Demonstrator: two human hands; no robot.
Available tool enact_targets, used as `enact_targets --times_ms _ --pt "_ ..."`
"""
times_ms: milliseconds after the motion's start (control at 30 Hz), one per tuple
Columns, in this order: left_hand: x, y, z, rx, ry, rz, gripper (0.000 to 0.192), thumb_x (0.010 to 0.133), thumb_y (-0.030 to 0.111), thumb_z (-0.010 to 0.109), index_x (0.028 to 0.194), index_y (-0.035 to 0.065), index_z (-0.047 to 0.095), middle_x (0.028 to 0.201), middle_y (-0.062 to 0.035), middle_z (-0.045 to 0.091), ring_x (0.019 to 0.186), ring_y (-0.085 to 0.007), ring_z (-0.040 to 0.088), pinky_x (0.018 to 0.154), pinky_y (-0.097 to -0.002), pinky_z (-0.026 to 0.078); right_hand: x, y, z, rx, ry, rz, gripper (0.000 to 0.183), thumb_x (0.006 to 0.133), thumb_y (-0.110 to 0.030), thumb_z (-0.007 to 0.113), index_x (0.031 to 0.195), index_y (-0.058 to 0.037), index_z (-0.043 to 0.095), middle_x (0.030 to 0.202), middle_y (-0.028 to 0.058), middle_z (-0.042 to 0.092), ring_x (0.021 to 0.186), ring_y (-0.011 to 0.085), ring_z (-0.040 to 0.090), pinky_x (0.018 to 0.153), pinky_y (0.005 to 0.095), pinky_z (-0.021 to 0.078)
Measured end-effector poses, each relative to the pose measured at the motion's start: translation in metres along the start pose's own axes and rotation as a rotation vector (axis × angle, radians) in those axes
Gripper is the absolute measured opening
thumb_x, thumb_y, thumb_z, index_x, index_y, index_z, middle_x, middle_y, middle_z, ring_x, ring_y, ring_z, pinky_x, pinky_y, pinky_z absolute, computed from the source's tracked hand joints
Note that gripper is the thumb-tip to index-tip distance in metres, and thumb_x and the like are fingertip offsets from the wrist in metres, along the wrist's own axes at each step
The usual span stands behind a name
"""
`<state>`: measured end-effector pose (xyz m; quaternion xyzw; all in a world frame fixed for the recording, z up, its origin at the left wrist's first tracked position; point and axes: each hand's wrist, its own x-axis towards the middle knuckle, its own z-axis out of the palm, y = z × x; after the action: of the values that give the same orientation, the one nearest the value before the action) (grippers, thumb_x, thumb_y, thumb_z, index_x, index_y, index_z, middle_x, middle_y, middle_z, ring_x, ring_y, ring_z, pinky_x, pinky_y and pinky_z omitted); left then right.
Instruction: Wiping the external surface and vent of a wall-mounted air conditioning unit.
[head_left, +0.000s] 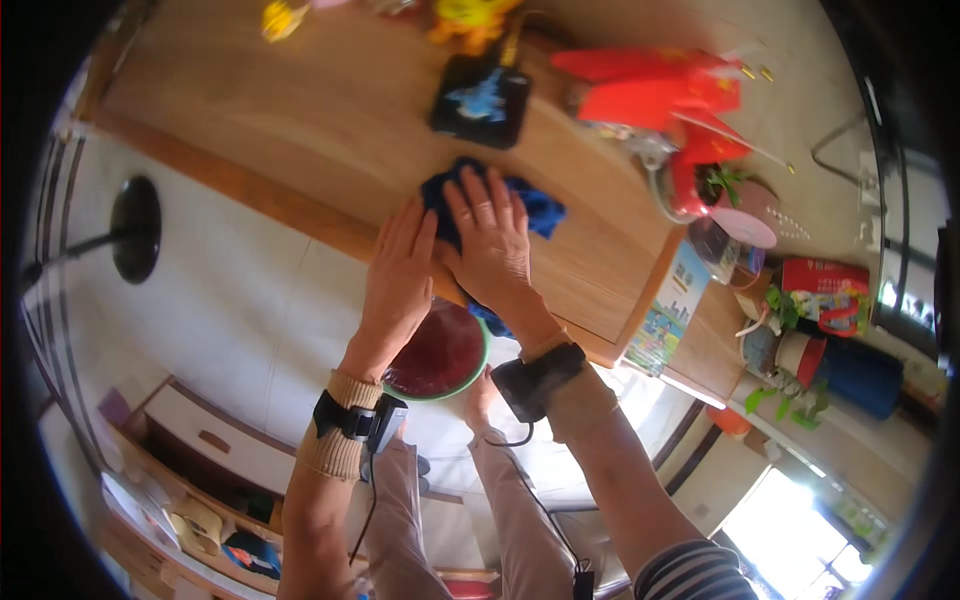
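My right hand (489, 238) lies flat on a crumpled dark blue cloth (546, 208) on the wooden tabletop (315, 142). Its fingers are stretched out and slightly apart; the palm hides part of the cloth. Beside it, my left hand (401, 262) rests at the table's front edge with straight fingers, their tips close to the cloth's left side. I cannot tell whether they touch the cloth. More blue fabric (495, 322) shows below the edge under my right wrist. Under the hands stands a green-rimmed basin (442, 356) with a dark red inside.
Beyond the cloth lies a black square item (480, 101) with a blue design. Red flags (652, 90) and a potted plant (724, 180) stand to the right, near a printed booklet (670, 307). A black round stand base (136, 229) is on the left. Cables hang from both wrist devices.
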<state>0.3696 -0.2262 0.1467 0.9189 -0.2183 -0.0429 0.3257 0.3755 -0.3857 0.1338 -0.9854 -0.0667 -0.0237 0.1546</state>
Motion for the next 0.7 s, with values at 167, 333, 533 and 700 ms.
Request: enact_targets --times_ms 167,333,533,700 --pt "0.007 0.056 0.03 0.223 -0.06 0.025 0.063 0.068 -0.002 0.061 0.127 -0.0087 0.042 0.139 -0.0308 0.031 0.129 -0.0457 0.032 0.107 -0.0484 0.028 -0.061 0.1 -0.047 -0.106 0.131 0.234 0.061 0.075 -0.033 0.066 0.132 -0.0187 0.048 0.141 0.0048 0.039 0.133 0.0307 0.031 0.107 0.0495 0.0244" --pt "-0.007 0.123 0.087 0.261 -0.223 0.12 0.065 0.074 0.0 0.059 0.133 -0.0089 0.034 0.144 -0.0282 0.024 0.132 -0.0447 0.027 0.108 -0.0478 0.028 -0.141 0.148 -0.056 -0.133 0.231 0.475 0.061 0.072 -0.027 0.068 0.13 -0.0164 0.05 0.139 0.0069 0.041 0.13 0.0307 0.033 0.104 0.0492 0.027" --pt "-0.02 0.184 0.13 0.173 -0.374 0.144 0.055 0.078 -0.001 0.049 0.129 -0.0137 0.036 0.141 -0.0313 0.027 0.13 -0.048 0.029 0.107 -0.0457 0.03 -0.239 0.104 -0.037 0.078 0.147 0.314 0.048 0.075 -0.017 0.058 0.123 -0.0161 0.056 0.134 0.0025 0.044 0.122 0.0254 0.04 0.096 0.0431 0.0361" --pt "-0.008 0.207 0.107 0.263 -0.617 0.132 0.077 0.072 0.005 0.068 0.135 -0.0134 0.028 0.146 -0.0323 0.015 0.135 -0.0438 0.024 0.11 -0.0408 0.027 -0.3 0.107 -0.074 0.411 0.019 0.416 0.046 0.069 -0.015 0.066 0.115 -0.012 0.06 0.122 0.0016 0.055 0.108 0.0266 0.049 0.091 0.0383 0.0407"
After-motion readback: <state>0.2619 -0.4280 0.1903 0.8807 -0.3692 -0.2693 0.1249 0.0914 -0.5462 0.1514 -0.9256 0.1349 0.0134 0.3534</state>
